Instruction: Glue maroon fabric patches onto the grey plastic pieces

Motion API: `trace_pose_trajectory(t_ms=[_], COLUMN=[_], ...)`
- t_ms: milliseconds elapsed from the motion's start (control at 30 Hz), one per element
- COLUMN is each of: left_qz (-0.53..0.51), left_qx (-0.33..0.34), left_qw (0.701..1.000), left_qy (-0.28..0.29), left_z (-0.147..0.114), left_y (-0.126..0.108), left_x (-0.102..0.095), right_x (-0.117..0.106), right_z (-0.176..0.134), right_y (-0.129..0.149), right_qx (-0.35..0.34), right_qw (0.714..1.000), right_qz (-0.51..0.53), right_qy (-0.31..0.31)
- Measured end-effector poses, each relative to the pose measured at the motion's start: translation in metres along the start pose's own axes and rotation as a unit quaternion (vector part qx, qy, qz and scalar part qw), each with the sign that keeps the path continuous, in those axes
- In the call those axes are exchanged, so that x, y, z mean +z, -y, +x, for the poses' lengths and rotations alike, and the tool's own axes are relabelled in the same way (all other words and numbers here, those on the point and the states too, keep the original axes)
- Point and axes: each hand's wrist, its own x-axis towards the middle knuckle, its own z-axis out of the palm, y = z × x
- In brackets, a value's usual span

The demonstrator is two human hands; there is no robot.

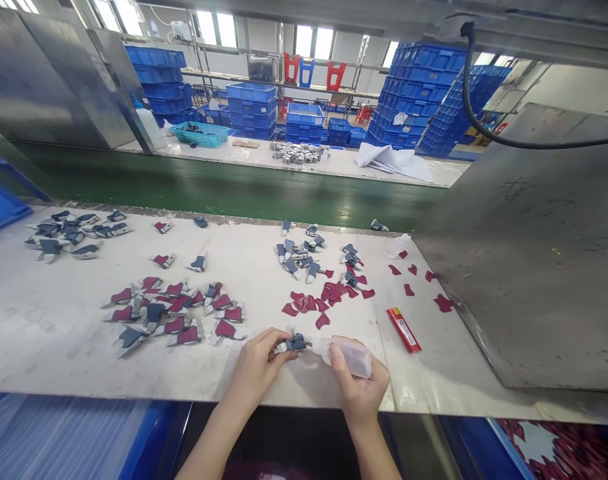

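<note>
Between the thumb and fingers of my left hand [259, 363] is a small dark grey plastic part [297, 343] with a pale end, held just above the white tabletop. My right hand [361, 383] is wrapped round a translucent squeeze bottle [353, 359], its narrow tip pointing left at the part. Whether the tip touches the part I cannot tell. Beyond my hands lies a loose pile of flat maroon pieces [334, 293]. Several similar grey parts [299, 253] sit behind it. To the left is a group of grey parts with maroon faces [179, 313].
A red packet [404, 330] lies right of my right hand. More grey parts [74, 233] are at the far left. A metal panel [544, 253] rises at the right. Past the table runs a green conveyor belt [234, 183]. A bin of maroon pieces [569, 447] stands below right.
</note>
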Motion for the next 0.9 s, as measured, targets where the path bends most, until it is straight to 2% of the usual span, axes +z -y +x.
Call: trace_pose_trajectory(t_ms=[133, 633, 767, 900], left_qz=[-0.002, -0.006, -0.010, -0.016], left_qx=[0.003, 0.009, -0.003, -0.022], left_qw=[1.000, 1.000, 1.000, 1.000], left_qy=[0.000, 0.002, 0.005, 0.007], left_z=[0.000, 0.000, 0.001, 0.000], left_y=[0.003, 0.004, 0.004, 0.001], left_x=[0.001, 0.000, 0.000, 0.000], right_x=[0.004, 0.007, 0.006, 0.004], right_z=[-0.001, 0.002, 0.003, 0.003], right_y=[-0.002, 0.000, 0.004, 0.009], right_qx=[-0.030, -0.058, -0.044, 0.003], right_qw=[0.998, 0.995, 0.994, 0.997], right_qz=[-0.012, 0.004, 0.017, 0.027], right_qy=[0.046, 0.085, 0.096, 0.079])
